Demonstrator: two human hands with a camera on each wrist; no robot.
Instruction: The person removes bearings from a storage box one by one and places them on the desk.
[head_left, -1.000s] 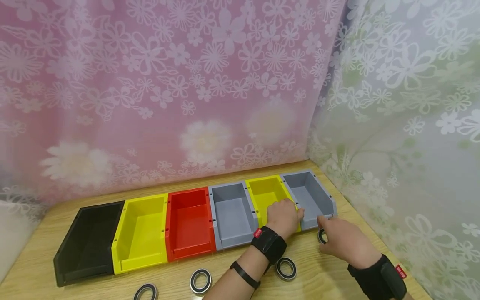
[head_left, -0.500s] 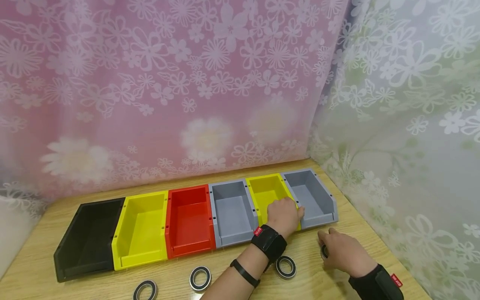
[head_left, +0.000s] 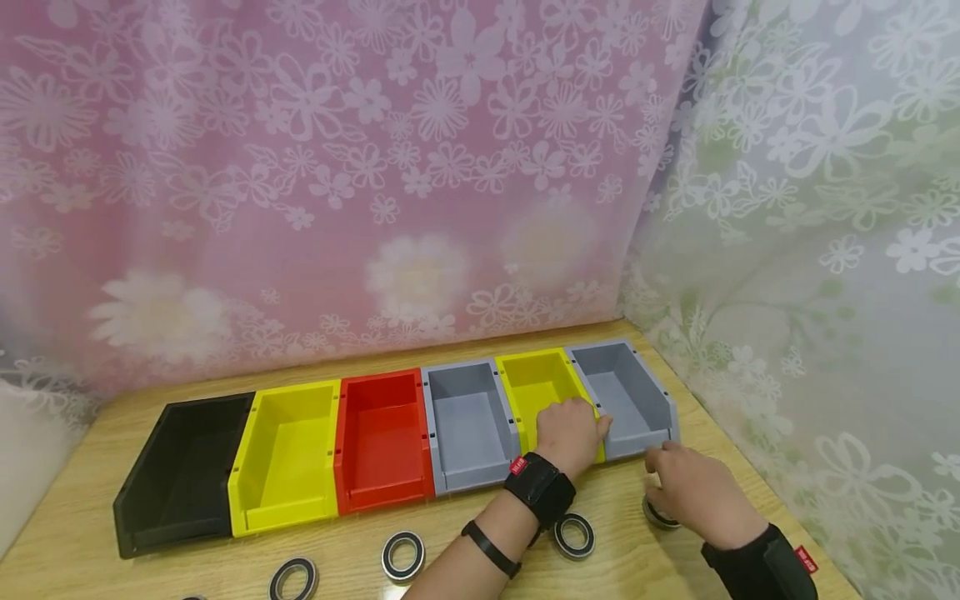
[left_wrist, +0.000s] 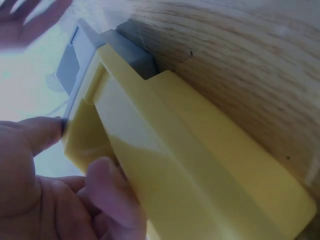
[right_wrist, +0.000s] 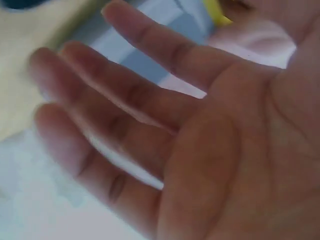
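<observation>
My left hand (head_left: pixel 567 437) grips the front of the right-hand yellow bin (head_left: pixel 534 387). In the left wrist view the thumb lies at the seam where this bin meets a grey bin (left_wrist: pixel 80 50), and a finger reaches inside the yellow wall. At the right my right hand (head_left: pixel 701 492) hovers over the table with its palm down. A bearing (head_left: pixel 660 514), a dark ring with a metal rim, sits low beneath its fingers, partly hidden by the hand. The right wrist view shows loosely extended fingers (right_wrist: pixel 135 100) with nothing between them.
Black (head_left: pixel 183 467), yellow (head_left: pixel 288 450), red (head_left: pixel 382 437) and grey bins (head_left: pixel 467 421) stand in one row, ending at another grey bin (head_left: pixel 622 396). Several bearings (head_left: pixel 403 557) lie before them on the wooden table (head_left: pixel 622 575). Flowered curtains (head_left: pixel 420 167) hang behind and right.
My right hand has drawn back slightly from the end grey bin and let go of the bearing, which now lies lower on the table. The left hand keeps its place.
</observation>
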